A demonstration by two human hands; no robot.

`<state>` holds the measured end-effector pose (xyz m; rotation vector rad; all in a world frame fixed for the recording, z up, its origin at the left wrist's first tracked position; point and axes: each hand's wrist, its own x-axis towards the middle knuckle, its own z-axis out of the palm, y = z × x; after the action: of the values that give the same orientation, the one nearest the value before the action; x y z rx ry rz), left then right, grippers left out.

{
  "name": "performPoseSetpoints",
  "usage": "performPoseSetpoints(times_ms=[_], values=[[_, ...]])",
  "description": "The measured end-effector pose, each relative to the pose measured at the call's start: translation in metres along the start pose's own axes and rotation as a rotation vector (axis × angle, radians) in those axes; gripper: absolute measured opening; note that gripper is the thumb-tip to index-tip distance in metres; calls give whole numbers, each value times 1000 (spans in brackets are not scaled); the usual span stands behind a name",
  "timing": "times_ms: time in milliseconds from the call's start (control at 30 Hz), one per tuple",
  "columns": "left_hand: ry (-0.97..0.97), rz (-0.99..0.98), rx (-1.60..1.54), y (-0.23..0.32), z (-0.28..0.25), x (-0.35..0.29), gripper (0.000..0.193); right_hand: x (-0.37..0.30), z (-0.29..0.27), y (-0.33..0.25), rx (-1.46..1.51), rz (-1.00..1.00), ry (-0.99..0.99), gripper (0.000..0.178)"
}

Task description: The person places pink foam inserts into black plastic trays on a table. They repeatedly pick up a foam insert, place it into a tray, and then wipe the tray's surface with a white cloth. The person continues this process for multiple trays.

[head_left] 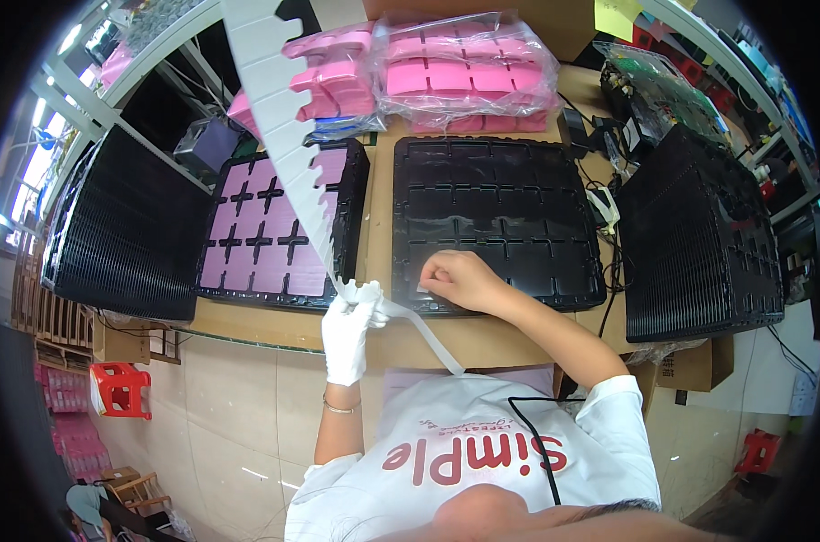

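My left hand (354, 330), in a white glove, is closed round a long white notched strip (283, 126). The strip runs up and away past the top edge, and its narrow tail curls down beside the glove toward my shirt. My bare right hand (464, 280) is over the near left part of a black compartment tray (491, 194). Its fingers are pinched on a small pale piece (423, 289), which is too small to name. Left of this tray lies another black tray (360, 190) with pink-purple sheets (256, 217) in its compartments.
Tall stacks of black trays stand at the left (125, 226) and right (699, 235). Bagged pink foam pieces (464, 72) lie at the back. Green circuit boards (663, 86) and black cables (616, 262) are at the right. A red stool (122, 390) stands on the floor.
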<state>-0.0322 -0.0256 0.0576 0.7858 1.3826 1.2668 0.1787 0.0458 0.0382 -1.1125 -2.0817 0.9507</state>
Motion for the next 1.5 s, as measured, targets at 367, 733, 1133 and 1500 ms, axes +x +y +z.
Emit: performPoseSetpoints(times_ms=[367, 733, 1133, 1500], values=[[-24, -33, -4, 2, -4, 1, 22, 23, 5, 3, -192, 111, -191, 16], [-42, -25, -39, -3, -6, 4, 25, 22, 7, 7, -197, 91, -176, 15], [-6, -9, -20, -2, 4, 2, 22, -1, -15, 18, 688, 199, -113, 10], [-308, -121, -117, -8, 84, -9, 23, -72, -25, -12, 583, 349, 238, 11]])
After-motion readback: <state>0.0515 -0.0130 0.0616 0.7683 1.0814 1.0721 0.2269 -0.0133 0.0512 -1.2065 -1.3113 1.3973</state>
